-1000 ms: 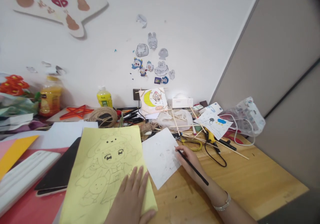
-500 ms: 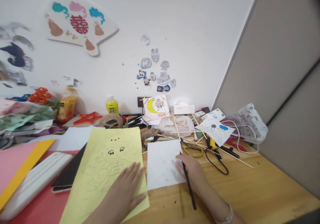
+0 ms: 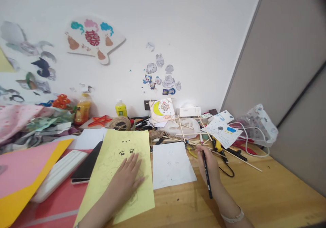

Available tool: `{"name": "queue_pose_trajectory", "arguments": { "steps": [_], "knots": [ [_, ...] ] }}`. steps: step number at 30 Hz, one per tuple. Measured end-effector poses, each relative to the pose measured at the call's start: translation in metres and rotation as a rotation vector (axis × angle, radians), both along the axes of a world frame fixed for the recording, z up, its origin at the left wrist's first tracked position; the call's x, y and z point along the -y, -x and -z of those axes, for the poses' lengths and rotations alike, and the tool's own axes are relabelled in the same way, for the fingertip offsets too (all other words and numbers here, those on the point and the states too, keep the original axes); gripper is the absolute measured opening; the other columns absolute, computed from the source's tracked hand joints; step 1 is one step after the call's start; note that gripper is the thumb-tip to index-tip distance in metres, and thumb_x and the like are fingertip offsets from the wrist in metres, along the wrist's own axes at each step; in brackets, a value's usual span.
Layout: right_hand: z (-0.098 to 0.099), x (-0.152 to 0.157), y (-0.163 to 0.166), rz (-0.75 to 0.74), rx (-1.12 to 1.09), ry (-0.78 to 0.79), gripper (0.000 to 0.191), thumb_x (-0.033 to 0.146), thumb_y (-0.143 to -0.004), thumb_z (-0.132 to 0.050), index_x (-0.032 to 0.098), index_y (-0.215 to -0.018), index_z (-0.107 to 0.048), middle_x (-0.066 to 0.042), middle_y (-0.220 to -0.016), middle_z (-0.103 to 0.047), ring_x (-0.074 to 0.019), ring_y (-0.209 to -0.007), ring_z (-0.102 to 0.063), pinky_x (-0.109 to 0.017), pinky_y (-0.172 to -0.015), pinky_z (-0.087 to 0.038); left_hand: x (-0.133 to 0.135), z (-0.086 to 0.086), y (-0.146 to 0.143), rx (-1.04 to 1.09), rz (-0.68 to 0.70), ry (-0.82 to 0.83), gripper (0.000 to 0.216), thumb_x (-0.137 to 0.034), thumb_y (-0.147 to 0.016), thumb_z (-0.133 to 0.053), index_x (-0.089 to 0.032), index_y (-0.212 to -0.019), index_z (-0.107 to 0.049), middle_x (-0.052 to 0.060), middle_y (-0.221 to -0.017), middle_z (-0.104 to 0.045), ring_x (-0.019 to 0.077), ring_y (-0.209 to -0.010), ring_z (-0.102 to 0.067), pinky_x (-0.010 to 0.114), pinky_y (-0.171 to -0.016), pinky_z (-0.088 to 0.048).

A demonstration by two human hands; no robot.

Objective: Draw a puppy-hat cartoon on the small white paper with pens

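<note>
My left hand lies flat with its fingers stretched out on a yellow sheet of paper. That sheet carries a pencil sketch of a cartoon figure with dark eyes, partly hidden under the hand. To its right is a white sheet of paper with faint pencil marks of eyes. My right hand is closed around a black pencil, just right of the white sheet and apart from it. The pencil's lower end points down toward the table.
A white keyboard-like object and a dark folder lie at left beside pink and yellow card. Along the wall are bottles, twine, thin wooden sticks, a white cable and a plastic bag.
My right hand has moved right, off the white sheet, with the pencil. My left hand has slid up the yellow sheet, nearer the drawn eyes. The camera view has shifted left.
</note>
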State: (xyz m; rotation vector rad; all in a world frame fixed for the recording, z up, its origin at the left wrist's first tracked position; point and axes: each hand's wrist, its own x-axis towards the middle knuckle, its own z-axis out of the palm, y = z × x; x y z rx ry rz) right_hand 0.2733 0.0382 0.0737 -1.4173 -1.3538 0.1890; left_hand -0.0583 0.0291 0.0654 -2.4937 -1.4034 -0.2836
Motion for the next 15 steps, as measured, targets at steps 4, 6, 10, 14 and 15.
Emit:
{"name": "queue_pose_trajectory", "arguments": {
  "steps": [4, 6, 10, 14, 15],
  "knots": [
    [0.003, -0.002, -0.001, 0.028, -0.034, -0.021, 0.024, 0.033, -0.081, -0.046, 0.018, -0.093, -0.06, -0.013, -0.097, -0.068, -0.0292, -0.088, -0.063, -0.041, -0.079, -0.048, 0.035, -0.001, -0.034, -0.048, 0.069, -0.009, 0.058, -0.04, -0.089, -0.056, -0.008, -0.137, -0.051, 0.024, -0.145, -0.038, 0.039, -0.132, -0.039, 0.052, -0.103, -0.039],
    [0.005, -0.003, -0.001, 0.039, -0.048, -0.026, 0.025, 0.032, -0.08, -0.045, 0.018, -0.096, -0.058, -0.014, -0.098, -0.067, -0.0294, -0.089, -0.063, -0.042, -0.079, -0.048, 0.052, 0.003, -0.064, -0.078, 0.179, -0.01, 0.07, -0.046, -0.087, -0.061, -0.009, -0.143, -0.042, 0.021, -0.148, -0.034, 0.0379, -0.134, -0.037, 0.049, -0.103, -0.041],
    [0.004, -0.004, -0.001, 0.016, -0.063, -0.032, 0.026, 0.033, -0.081, -0.045, 0.018, -0.099, -0.057, -0.013, -0.097, -0.067, -0.0294, -0.09, -0.063, -0.043, -0.081, -0.048, 0.063, 0.018, -0.127, -0.155, 0.465, -0.022, 0.035, -0.021, -0.1, -0.046, -0.017, -0.134, -0.055, 0.013, -0.133, -0.057, 0.027, -0.119, -0.057, 0.037, -0.096, -0.047],
    [0.007, -0.005, -0.003, -0.005, -0.074, -0.037, 0.025, 0.036, -0.083, -0.046, 0.019, -0.099, -0.057, -0.013, -0.097, -0.067, -0.03, -0.092, -0.063, -0.043, -0.082, -0.048, 0.052, 0.03, -0.167, -0.121, 0.538, -0.023, 0.036, -0.027, -0.104, -0.037, -0.014, -0.13, -0.057, 0.012, -0.134, -0.055, 0.0283, -0.123, -0.054, 0.039, -0.094, -0.047],
    [0.008, -0.005, -0.004, -0.005, -0.073, -0.031, 0.025, 0.036, -0.083, -0.046, 0.019, -0.098, -0.057, -0.013, -0.098, -0.067, -0.0299, -0.092, -0.063, -0.043, -0.083, -0.047, 0.048, 0.033, -0.174, -0.106, 0.528, -0.021, 0.037, -0.028, -0.104, -0.035, -0.012, -0.13, -0.057, 0.014, -0.135, -0.054, 0.0299, -0.124, -0.052, 0.041, -0.095, -0.046]
  ]
}}
